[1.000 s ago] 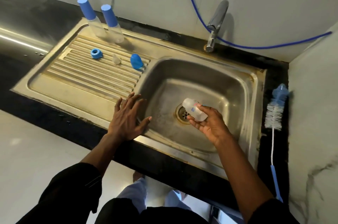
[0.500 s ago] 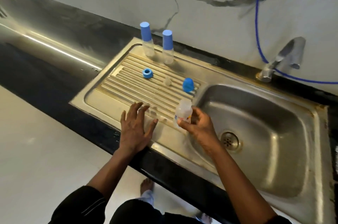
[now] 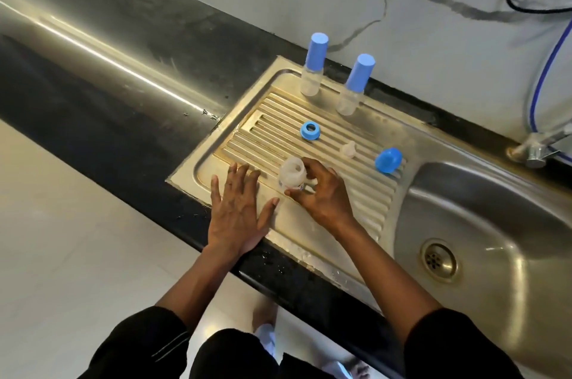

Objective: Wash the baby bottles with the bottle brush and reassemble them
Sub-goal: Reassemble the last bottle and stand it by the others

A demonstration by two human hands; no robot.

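My right hand (image 3: pixel 322 194) grips an open, clear baby bottle (image 3: pixel 292 176) upright over the ribbed drainboard (image 3: pixel 365 193), its mouth facing up. My left hand (image 3: pixel 236 211) lies flat with fingers spread on the drainboard's front left corner, just left of the bottle. Loose parts lie further back on the ribs: a blue screw ring (image 3: pixel 309 130), a clear teat (image 3: pixel 349 149) and a blue cap (image 3: pixel 388 160). Two assembled bottles with blue caps (image 3: pixel 313 67) (image 3: pixel 354 84) stand at the drainboard's back edge. No bottle brush shows in view.
The steel sink basin (image 3: pixel 483 217) with its drain (image 3: pixel 439 259) lies to the right. A tap (image 3: pixel 540 146) and blue hose (image 3: pixel 548 69) sit at the back right. Black counter (image 3: pixel 123 91) stretches left, with a marble wall behind.
My right hand has carried the bottle from over the sink drain leftward onto the drainboard. The view has swung left. My left hand stays flat at the sink's front edge.
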